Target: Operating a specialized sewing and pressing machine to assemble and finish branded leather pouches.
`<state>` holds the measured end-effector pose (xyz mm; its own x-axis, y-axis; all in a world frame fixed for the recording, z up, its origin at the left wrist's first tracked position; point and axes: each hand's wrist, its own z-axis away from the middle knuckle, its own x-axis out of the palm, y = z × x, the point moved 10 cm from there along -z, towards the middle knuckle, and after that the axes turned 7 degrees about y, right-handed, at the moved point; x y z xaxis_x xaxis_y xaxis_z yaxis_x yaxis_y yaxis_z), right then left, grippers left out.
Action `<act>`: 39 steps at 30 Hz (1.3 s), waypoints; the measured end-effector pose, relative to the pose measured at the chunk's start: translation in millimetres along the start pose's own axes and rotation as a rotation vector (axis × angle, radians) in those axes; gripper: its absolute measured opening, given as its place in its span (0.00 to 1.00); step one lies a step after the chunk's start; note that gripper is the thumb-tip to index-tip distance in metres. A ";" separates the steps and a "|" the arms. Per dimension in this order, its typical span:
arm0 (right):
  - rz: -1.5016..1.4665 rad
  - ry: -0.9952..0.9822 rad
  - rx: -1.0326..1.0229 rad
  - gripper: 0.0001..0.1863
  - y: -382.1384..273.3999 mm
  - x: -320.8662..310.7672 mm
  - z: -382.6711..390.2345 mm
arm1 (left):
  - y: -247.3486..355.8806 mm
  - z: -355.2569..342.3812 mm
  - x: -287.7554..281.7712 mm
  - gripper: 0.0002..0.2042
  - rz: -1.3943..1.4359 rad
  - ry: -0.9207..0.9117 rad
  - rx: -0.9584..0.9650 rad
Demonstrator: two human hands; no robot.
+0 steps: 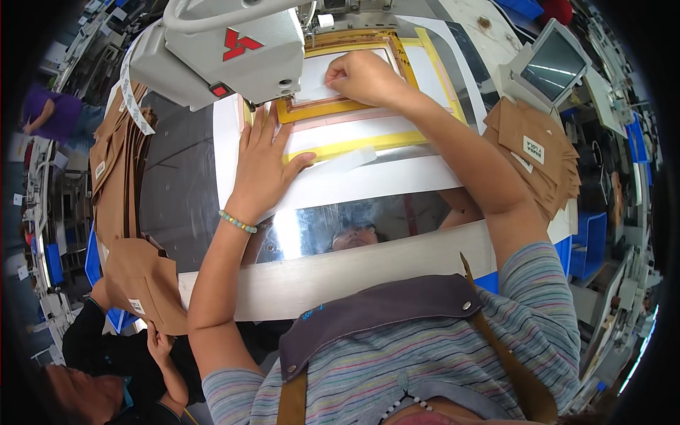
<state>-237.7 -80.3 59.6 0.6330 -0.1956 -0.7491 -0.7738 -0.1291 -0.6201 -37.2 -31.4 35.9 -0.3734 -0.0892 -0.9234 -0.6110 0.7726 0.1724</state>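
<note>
My left hand (263, 159) lies flat with its fingers spread on a white sheet, at the near left corner of a yellow-edged rectangular frame (312, 113). Inside that frame is a smaller white piece (312, 79). Over it my right hand (363, 76) is closed in a pinch, with its fingertips at the white piece; what they hold, if anything, is too small to make out. Yellow strips (340, 147) and pink strips border the white sheet (283, 191) under the frame. The pale grey head of a sewing machine (234, 57) overhangs the left side and hides part of the frame.
Brown flat pieces are stacked at the left (113, 191) and right (531, 152) of the shiny metal table (177, 177). A small screen (556, 67) stands at the far right. At lower left, a co-worker in black holds a brown piece (145, 283). Blue bins (588, 244) stand beyond.
</note>
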 end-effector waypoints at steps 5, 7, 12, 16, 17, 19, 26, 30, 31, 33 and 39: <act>0.050 -0.050 -0.053 0.09 -7.6 12.3 0.4 | -4.6 -5.7 5.4 0.40 -0.034 -0.033 -0.014; 0.030 -0.094 -0.054 0.09 -4.2 4.7 -0.1 | -3.5 -6.1 2.7 0.40 -0.020 -0.003 -0.008; -0.108 -0.187 0.112 0.07 29.3 -45.9 -8.0 | -2.7 -4.6 3.3 0.36 -0.035 -0.007 -0.010; 0.163 -0.218 0.070 0.05 48.3 -70.5 3.0 | -3.5 -4.6 2.9 0.35 -0.053 0.012 -0.018; 0.173 -0.265 0.014 0.04 46.2 -66.4 7.2 | -2.6 -4.7 1.6 0.34 -0.032 0.026 -0.008; 0.217 -0.348 -0.031 0.03 47.5 -58.7 17.0 | -1.9 -4.7 1.1 0.34 -0.033 0.030 0.003; 0.215 -0.430 0.037 0.02 49.5 -51.8 25.8 | -1.5 -4.3 1.8 0.34 -0.041 -0.005 0.017; 0.290 -0.440 0.024 0.03 43.2 -51.7 23.5 | 0.0 -4.0 0.0 0.35 -0.035 0.001 0.029; 0.312 -0.451 0.028 0.03 43.0 -51.5 23.3 | 0.1 -4.0 0.2 0.35 -0.038 -0.003 0.030; 0.360 -0.462 0.029 0.03 42.1 -50.7 22.4 | 0.4 -3.9 0.2 0.35 -0.050 -0.007 0.034; 0.623 -0.544 0.038 0.06 39.0 -39.1 22.3 | 2.0 -3.1 -0.5 0.36 -0.051 0.010 0.057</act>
<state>-292.1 -56.0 59.5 0.0193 0.2788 -0.9602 -0.9916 -0.1173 -0.0540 -40.3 -31.7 37.7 -0.3496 -0.1358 -0.9270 -0.5892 0.8011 0.1049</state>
